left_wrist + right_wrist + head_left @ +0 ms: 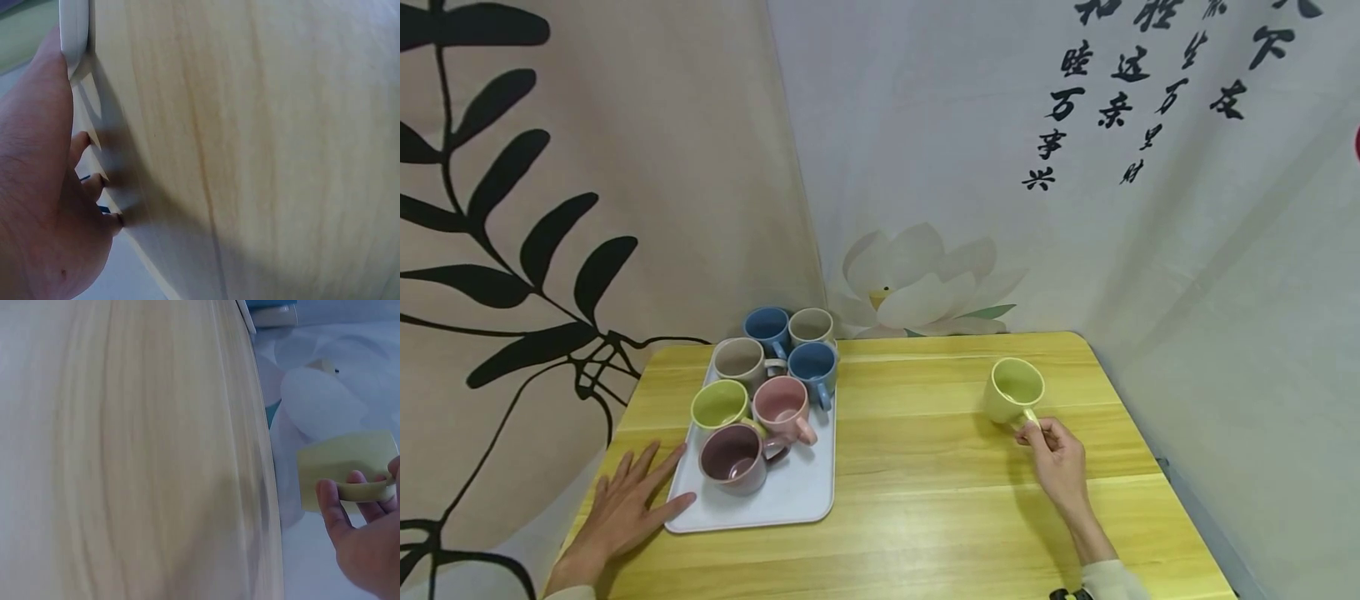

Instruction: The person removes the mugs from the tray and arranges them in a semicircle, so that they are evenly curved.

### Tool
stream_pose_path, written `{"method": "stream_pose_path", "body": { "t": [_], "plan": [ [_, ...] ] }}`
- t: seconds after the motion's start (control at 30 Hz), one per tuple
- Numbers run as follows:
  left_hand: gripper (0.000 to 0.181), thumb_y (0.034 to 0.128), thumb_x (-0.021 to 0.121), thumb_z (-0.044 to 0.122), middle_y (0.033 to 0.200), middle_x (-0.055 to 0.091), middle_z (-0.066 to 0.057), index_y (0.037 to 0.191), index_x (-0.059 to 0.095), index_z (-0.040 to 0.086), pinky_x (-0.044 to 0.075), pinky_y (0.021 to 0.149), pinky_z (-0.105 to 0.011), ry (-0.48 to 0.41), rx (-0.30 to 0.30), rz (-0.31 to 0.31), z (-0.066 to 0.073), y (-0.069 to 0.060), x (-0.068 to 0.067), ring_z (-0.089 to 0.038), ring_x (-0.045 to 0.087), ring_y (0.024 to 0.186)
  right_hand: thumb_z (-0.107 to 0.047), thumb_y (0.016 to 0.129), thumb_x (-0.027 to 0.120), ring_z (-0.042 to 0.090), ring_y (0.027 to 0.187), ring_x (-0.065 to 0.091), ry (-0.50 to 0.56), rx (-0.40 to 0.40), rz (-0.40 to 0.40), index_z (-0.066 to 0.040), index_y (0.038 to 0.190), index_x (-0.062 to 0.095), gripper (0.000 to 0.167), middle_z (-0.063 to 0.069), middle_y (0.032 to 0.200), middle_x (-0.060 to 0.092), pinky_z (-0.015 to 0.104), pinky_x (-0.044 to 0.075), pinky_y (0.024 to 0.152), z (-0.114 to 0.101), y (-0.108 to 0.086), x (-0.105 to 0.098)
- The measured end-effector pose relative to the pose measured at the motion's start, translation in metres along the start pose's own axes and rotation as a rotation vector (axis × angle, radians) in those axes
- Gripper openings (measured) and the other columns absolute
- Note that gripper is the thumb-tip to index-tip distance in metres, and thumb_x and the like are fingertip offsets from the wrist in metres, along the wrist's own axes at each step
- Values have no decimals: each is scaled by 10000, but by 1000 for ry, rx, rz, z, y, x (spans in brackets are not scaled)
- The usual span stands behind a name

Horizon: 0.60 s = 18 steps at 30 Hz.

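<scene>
My right hand (1056, 458) pinches the handle of a light green mug (996, 400) on the right side. The mug is upright and seems to hang a little above the table. In the right wrist view, fingertips (328, 490) curl round the handle of this mug (344, 456). My left hand (632, 508) lies with spread fingers at the left edge of a white tray (805, 500), its thumb touching the near left corner. On the tray stand blue, beige, pink and purple mugs, with a second green mug (721, 405) near the left hand.
The wooden table (917, 467) reaches back to a cloth backdrop (940, 150) printed with a flower, leaves and writing. A purple mug (733, 458) stands nearest the tray's front, and two blue mugs are farther back. Several handles overlap neighbouring mugs.
</scene>
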State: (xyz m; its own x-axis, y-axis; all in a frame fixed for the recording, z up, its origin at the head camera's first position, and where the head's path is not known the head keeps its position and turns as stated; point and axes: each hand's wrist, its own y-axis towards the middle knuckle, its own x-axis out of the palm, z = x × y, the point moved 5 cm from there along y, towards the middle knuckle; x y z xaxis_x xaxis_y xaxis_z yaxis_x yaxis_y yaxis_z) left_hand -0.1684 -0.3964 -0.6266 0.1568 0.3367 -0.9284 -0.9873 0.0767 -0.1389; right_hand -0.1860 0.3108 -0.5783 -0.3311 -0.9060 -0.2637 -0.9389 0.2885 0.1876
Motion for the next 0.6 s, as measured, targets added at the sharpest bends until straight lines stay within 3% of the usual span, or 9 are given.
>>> {"method": "stream_pose_path", "body": {
  "t": [0.2,0.6],
  "plan": [
    [970,1038,637,760,1817,170,-417,1811,243,326,17,1158,-1027,-11,-12,-9,-2,-1,3,-825,97,1591,-183,1152,673,40,832,830,-30,14,61,46,1087,756,252,194,1005,851,201,690,834,6,0,-18],
    [959,1041,639,752,1818,173,-413,1810,245,337,18,1159,-1028,-14,-5,0,0,-1,1,-821,99,1595,-195,1139,678,-67,748,792,-99,44,237,47,1081,766,263,-92,873,851,81,606,757,19,3,-53]
  ]
}}
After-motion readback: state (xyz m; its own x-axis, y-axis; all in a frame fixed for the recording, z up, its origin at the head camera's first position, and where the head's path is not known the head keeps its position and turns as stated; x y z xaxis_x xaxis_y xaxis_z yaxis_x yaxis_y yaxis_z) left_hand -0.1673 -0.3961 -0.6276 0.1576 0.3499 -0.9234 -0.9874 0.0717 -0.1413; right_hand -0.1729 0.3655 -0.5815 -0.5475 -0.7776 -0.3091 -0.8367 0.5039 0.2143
